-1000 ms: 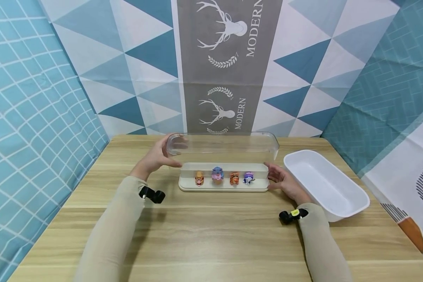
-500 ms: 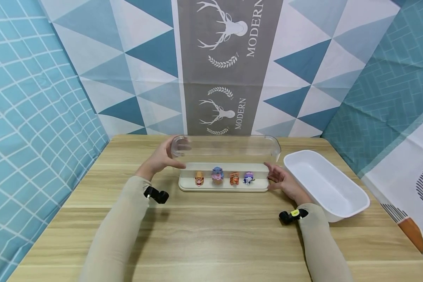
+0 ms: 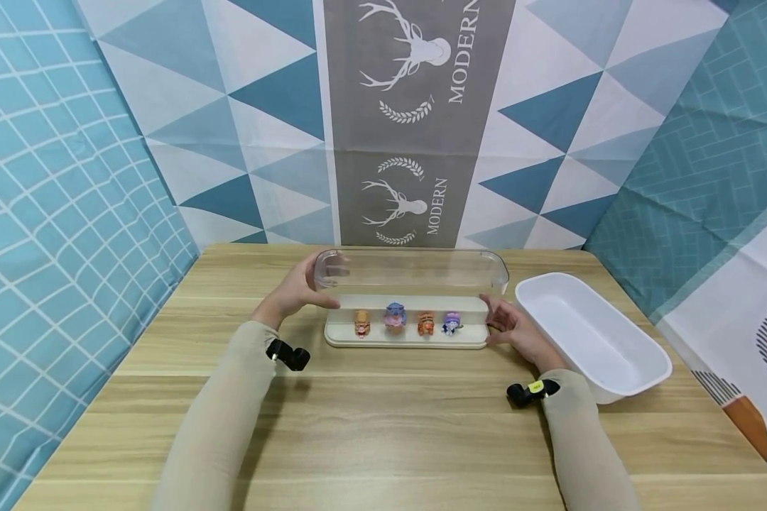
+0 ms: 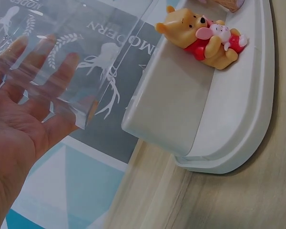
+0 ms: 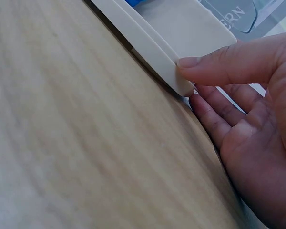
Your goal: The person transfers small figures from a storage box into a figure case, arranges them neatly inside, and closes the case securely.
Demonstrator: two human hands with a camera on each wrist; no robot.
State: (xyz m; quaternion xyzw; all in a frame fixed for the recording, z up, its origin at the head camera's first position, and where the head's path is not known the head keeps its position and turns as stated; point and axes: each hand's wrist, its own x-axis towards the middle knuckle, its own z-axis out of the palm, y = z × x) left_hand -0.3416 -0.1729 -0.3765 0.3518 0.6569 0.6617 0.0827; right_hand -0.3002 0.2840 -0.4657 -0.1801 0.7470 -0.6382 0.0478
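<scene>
A clear plastic cover (image 3: 415,270) hangs just above a cream stepped base (image 3: 405,339) on the wooden table. My left hand (image 3: 297,287) grips the cover's left end; in the left wrist view its fingers (image 4: 43,71) show through the cover (image 4: 86,52). Several small figurines stand in a row on the base, among them a yellow bear (image 3: 361,323) (image 4: 205,38) and an orange tiger (image 3: 425,323). My right hand (image 3: 511,326) rests at the base's right end, with its thumb (image 5: 219,64) pressing on the rim (image 5: 181,28) and straight fingers lying on the table beside it.
A white oblong tub (image 3: 588,333) stands on the table to the right of the base, close to my right forearm. The wooden tabletop (image 3: 383,426) stretches toward me. Patterned cloth backdrops hang behind and on both sides.
My left hand has lowered the clear cover and shifted it slightly right, so that it hangs closer over the base. The right hand has stayed at the base's right end.
</scene>
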